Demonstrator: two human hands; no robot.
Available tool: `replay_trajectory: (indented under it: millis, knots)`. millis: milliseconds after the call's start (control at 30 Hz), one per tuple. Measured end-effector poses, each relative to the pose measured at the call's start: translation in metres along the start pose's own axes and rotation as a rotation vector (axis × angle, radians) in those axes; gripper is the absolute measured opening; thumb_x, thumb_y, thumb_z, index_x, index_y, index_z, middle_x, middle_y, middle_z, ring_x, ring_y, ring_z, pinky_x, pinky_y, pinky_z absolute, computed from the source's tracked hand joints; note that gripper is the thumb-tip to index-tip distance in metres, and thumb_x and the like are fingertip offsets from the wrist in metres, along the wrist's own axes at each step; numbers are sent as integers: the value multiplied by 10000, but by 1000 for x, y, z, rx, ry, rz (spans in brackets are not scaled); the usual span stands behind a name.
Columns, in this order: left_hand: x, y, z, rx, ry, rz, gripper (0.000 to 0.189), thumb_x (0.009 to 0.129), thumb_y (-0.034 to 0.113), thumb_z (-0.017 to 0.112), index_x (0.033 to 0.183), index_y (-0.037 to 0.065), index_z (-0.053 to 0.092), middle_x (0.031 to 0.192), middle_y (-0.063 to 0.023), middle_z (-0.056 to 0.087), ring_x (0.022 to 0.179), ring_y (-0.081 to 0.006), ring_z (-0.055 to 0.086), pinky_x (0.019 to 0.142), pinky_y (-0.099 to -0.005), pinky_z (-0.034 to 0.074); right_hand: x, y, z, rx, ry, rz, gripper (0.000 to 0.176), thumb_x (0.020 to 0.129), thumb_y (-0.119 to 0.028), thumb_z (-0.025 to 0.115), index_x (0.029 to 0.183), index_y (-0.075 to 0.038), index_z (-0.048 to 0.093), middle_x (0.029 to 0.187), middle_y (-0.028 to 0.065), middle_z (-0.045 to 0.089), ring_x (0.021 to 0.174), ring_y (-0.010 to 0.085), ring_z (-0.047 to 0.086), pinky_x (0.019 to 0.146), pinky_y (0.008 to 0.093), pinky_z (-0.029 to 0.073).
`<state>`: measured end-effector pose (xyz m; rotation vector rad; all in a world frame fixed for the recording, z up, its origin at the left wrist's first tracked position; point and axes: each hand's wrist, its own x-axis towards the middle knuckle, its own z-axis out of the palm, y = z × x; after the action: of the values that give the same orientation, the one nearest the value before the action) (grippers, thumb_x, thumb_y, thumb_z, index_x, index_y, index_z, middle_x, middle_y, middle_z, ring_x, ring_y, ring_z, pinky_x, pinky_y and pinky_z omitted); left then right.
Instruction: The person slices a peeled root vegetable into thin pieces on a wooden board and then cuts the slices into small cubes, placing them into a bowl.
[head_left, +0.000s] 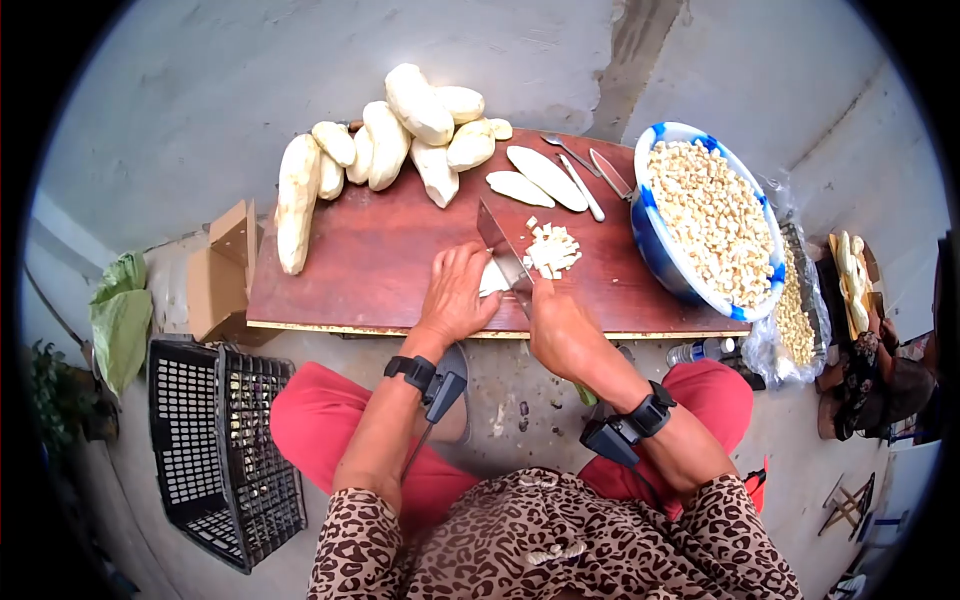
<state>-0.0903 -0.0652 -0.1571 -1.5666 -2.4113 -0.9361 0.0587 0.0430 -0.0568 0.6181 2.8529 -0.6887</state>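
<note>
My left hand (456,292) is closed over a cut piece of peeled white tuber (491,277), pressing it on the reddish-brown table. In my right hand (566,327) is a wide-bladed cleaver (503,250), its handle hidden by the fingers. The blade stands right beside the piece, close to my left fingertips. Just right of the blade lies a small heap of diced tuber (552,250). Behind it are two long tuber slices (547,178). Several whole peeled tubers (388,145) are piled along the table's back left.
A blue-and-white basin (648,235) full of diced pieces stands on the table's right. Near it lie a small knife (582,188) and a peeler-like tool (610,173). A black crate (225,450) and a cardboard box (222,270) sit left. Another person (868,365) is far right.
</note>
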Motion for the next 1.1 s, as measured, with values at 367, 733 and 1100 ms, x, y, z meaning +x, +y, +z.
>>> replay_trajectory:
  millis: [367, 733, 1100]
  knots:
    - [4, 1, -4, -9, 6, -5, 525, 711, 231, 668, 1160, 0, 529, 1185, -165, 510, 1157, -342, 454, 1035, -445, 315, 27, -4, 24, -2, -14, 22, 190, 839, -24, 485, 1001, 57, 425, 896, 339, 638, 867, 493, 637, 772, 532, 499]
    - [-5, -4, 2, -76, 59, -50, 586, 701, 190, 704, 1200, -19, 478, 1256, -215, 462, 1179, -388, 438, 1031, -462, 340, 31, 9, 12, 78, 91, 113, 190, 862, -34, 481, 1023, 63, 449, 905, 353, 633, 909, 496, 628, 795, 544, 487]
    - [-2, -2, -2, -113, 39, -55, 511, 689, 161, 693, 1131, -18, 509, 1150, -172, 490, 1124, -352, 444, 1024, -438, 331, 13, -5, 13, 33, 8, -35, 177, 832, -12, 492, 989, 44, 431, 836, 324, 641, 821, 483, 642, 748, 533, 499]
